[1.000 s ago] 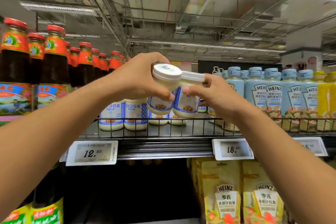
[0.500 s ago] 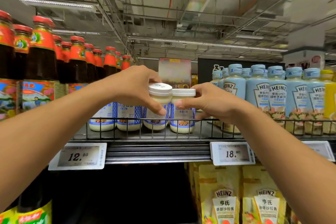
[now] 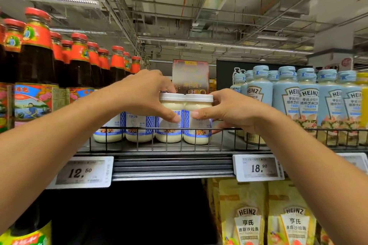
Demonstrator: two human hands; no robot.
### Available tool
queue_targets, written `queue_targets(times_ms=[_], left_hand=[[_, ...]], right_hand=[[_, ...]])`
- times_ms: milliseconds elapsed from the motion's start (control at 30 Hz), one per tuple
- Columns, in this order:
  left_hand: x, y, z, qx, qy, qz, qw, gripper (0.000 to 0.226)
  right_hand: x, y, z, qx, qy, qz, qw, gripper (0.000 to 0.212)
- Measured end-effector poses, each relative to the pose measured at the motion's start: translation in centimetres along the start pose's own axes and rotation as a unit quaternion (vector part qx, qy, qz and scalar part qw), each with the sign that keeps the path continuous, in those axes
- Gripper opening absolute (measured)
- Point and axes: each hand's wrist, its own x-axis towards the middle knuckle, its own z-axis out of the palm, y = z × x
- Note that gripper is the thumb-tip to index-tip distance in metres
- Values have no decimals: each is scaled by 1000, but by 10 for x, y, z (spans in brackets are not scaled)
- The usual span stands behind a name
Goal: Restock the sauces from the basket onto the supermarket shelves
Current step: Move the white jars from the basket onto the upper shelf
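Observation:
Two white-lidded jars of creamy sauce with blue labels stand side by side on the top shelf (image 3: 171, 165), just behind its wire rail. My left hand (image 3: 145, 95) grips the left jar (image 3: 171, 105), thumb across its label. My right hand (image 3: 229, 111) grips the right jar (image 3: 198, 117) from its right side. Two more jars of the same sauce (image 3: 123, 129) stand to the left in the same row. The basket is out of view.
Dark sauce bottles with red caps (image 3: 37, 61) fill the shelf's left end. Pale blue Heinz bottles (image 3: 306, 101) crowd the right end. Price tags 12.50 (image 3: 81, 172) and 18.90 (image 3: 258, 167) hang on the shelf edge. Yellow Heinz pouches (image 3: 264, 217) sit below right.
Both hands have lowered the two jars from tilted in the air down onto the shelf, where they now stand upright behind the rail.

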Motion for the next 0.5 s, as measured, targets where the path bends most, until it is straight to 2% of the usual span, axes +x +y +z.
queue_targets(times_ms=[367,433,500], left_hand=[[3,-13,4,-22,-2,60,998,67],[2,-16,5,6,-7,71,997,71],[1,-17,6,56,-6,81,995,77]], right_hand=[[2,-5,5,-2,13,24,1000,26],[2,-6,5,-5,24,20,999,19],[1,-7,6,-15,33,20,999,21]])
